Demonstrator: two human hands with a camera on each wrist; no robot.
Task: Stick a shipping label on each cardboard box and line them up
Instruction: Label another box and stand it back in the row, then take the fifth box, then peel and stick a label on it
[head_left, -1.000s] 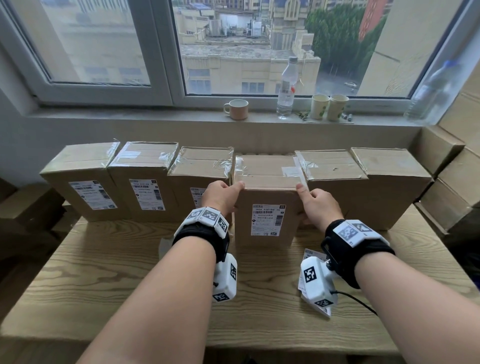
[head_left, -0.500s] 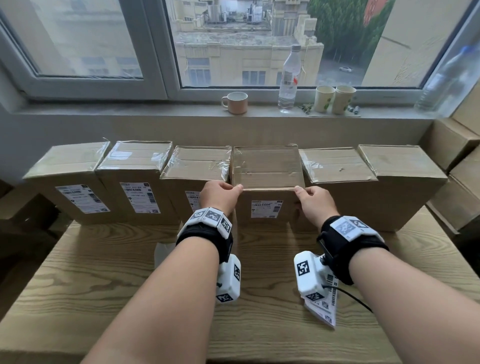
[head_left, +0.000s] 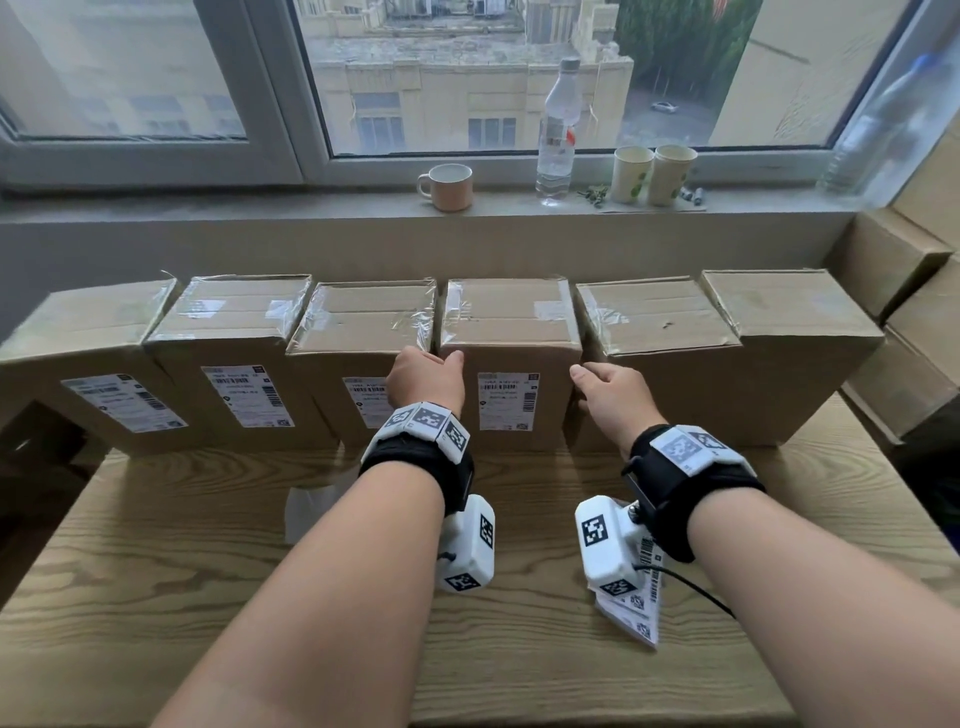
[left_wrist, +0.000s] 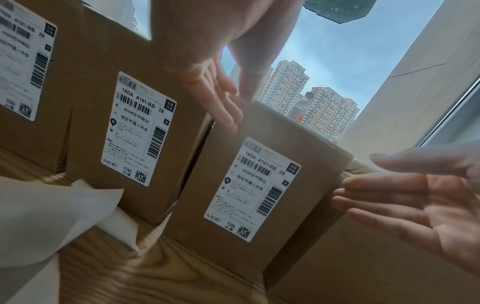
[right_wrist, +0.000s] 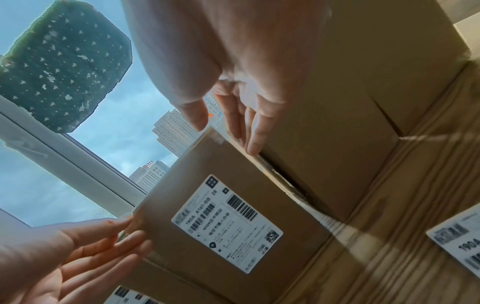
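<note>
Several taped cardboard boxes stand in a row along the back of the wooden table (head_left: 208, 545). The fourth box (head_left: 511, 322) sits in line with its neighbours, a white shipping label (head_left: 508, 401) on its front. My left hand (head_left: 441, 358) lies at its upper left front edge and my right hand (head_left: 582, 379) at its right front edge, both with straight fingers and holding nothing. In the left wrist view the left hand's fingers (left_wrist: 223, 102) rest along the box's (left_wrist: 311, 156) left edge. The three boxes further left carry labels; the two on the right (head_left: 654, 332) (head_left: 789, 332) show bare fronts.
A stack of unused labels (head_left: 641, 608) lies on the table under my right wrist. White backing paper (head_left: 304, 512) lies under my left forearm. More boxes (head_left: 914, 312) are piled at the right. A mug (head_left: 447, 187), a bottle (head_left: 556, 130) and paper cups (head_left: 652, 174) stand on the windowsill.
The labelled fourth box has gone back from in front of the row into line with its neighbours. Both hands have loosened from gripping its corners to straight fingers.
</note>
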